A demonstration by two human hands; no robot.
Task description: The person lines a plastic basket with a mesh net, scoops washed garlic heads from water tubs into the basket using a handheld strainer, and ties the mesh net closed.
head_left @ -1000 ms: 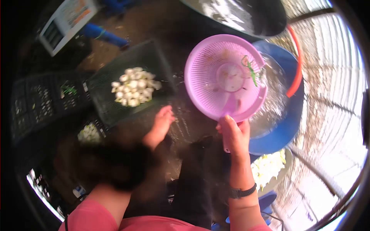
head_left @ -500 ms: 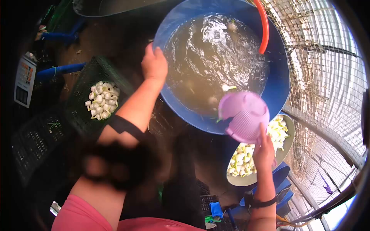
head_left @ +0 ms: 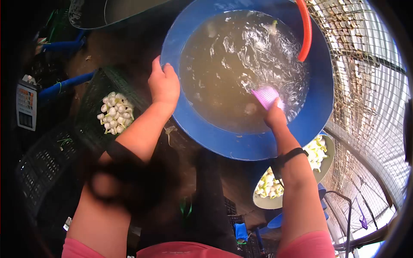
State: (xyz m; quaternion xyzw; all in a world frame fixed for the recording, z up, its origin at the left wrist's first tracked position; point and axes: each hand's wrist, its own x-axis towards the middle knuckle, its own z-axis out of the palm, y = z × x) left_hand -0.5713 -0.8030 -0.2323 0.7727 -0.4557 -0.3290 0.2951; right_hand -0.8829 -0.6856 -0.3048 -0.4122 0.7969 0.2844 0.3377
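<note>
A large blue tub [head_left: 206, 139] of cloudy, rippling water stands in front of me. My left hand [head_left: 164, 86] grips its left rim, thumb and fingers closed over the edge. In my right hand [head_left: 275, 115] is a pink-purple plastic strainer [head_left: 264, 95], tilted and partly dipped in the water near the tub's right side. Its inside is turned away, so I cannot tell whether it holds anything. A pale bulb [head_left: 273, 28] with a green tip floats near the far side, and a blurred pale shape shows under the water left of my right hand.
A red hose [head_left: 306, 34] hangs over the tub's far right edge. White garlic-like bulbs [head_left: 115, 112] lie in a dark crate [head_left: 88, 96] at left. More fill an oval basin [head_left: 329, 157] at right, beside wire mesh [head_left: 365, 86]. A scale [head_left: 26, 104] stands far left.
My right hand has moved forward and over the tub, tipping the strainer down into the water from above the near right rim. My left hand has stayed on the rim.
</note>
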